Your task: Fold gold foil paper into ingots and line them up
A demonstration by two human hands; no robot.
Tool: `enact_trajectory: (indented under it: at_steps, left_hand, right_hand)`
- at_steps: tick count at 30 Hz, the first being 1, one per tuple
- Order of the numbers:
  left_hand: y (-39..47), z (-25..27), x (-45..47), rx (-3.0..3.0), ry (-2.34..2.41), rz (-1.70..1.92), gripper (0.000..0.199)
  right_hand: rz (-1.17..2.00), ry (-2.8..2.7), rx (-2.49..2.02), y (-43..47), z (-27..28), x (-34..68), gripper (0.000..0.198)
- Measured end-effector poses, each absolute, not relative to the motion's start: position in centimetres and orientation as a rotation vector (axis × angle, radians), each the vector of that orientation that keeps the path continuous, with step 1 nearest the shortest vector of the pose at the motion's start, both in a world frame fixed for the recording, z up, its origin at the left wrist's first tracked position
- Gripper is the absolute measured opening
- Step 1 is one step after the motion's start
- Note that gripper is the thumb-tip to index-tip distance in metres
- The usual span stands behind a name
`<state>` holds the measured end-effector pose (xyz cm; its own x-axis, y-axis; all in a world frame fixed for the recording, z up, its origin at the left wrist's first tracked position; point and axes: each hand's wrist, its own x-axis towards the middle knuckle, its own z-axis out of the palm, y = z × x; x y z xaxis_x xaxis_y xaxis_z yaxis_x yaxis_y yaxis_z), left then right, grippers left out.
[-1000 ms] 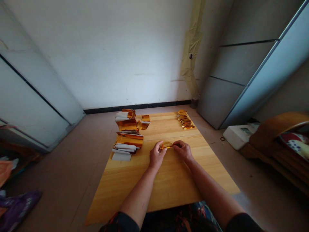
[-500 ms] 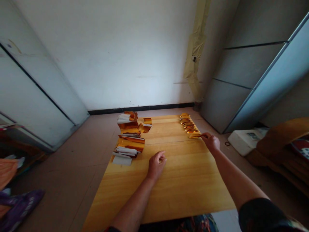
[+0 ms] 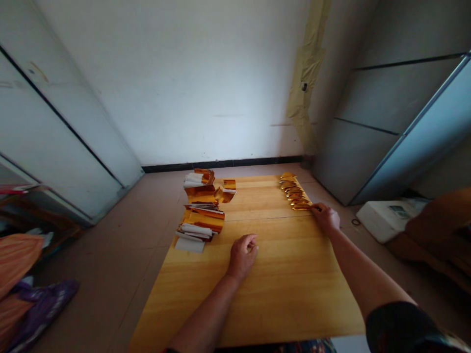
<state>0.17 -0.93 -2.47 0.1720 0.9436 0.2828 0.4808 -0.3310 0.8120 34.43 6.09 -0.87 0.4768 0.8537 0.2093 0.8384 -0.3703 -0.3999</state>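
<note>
At the table's right edge, my right hand point(image 3: 326, 218) pinches the outer tip of a folded gold paper piece point(image 3: 300, 207), the nearest of a row. Several like folded gold paper pieces point(image 3: 289, 186) lie behind it, close together, running toward the far corner. My left hand point(image 3: 243, 254) rests over the middle of the table with its fingers curled in and nothing seen in them. To its left are stacks of gold foil paper sheets point(image 3: 202, 219) with white backs, some curled. A small curled gold sheet point(image 3: 228, 185) lies beside the far stack.
The wooden table point(image 3: 265, 294) stands near a white wall point(image 3: 221, 88). A grey cabinet point(image 3: 371, 122) is at the right, with a white box point(image 3: 382, 220) on the floor. Orange cloth point(image 3: 18, 260) and a purple bag point(image 3: 44, 309) are at the left.
The nearest folded gold paper piece now sits closer to the row, with my right hand still at its tip. My left hand stays curled in place. The view has shifted slightly.
</note>
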Motion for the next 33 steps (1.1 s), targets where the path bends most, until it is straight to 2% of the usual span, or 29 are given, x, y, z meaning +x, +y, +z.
enact_trajectory:
  at_steps: [9,16,20,24,29,33]
  left_hand:
    - [-1.1,-2.3,0.2,1.903,1.368,1.045,0.033]
    - [-1.3,-2.0,0.3,1.901,1.388,1.005,0.033]
    - [-1.2,-2.2,0.3,1.930,1.400,1.008,0.033]
    - [-1.2,-2.5,0.4,1.997,1.379,1.021,0.030]
    - [-1.1,-1.1,-0.2,2.278,1.376,1.019,0.020]
    - [-0.1,2.6,-3.1,2.478,1.669,0.906,0.014]
  right_hand:
    - [0.011,-1.435,-2.176,7.4,-1.1,35.0,0.022]
    - [0.029,-1.400,-2.226,7.4,-1.7,34.9,0.028]
    - [-0.110,-1.340,-2.228,6.7,-1.5,34.1,0.031]
    - [-0.199,-1.496,-1.989,5.2,-1.5,30.9,0.028]
    - [0.060,-1.887,-1.463,2.6,-2.3,23.3,0.026]
    - [0.175,-2.006,-1.243,1.0,-2.7,17.8,0.023]
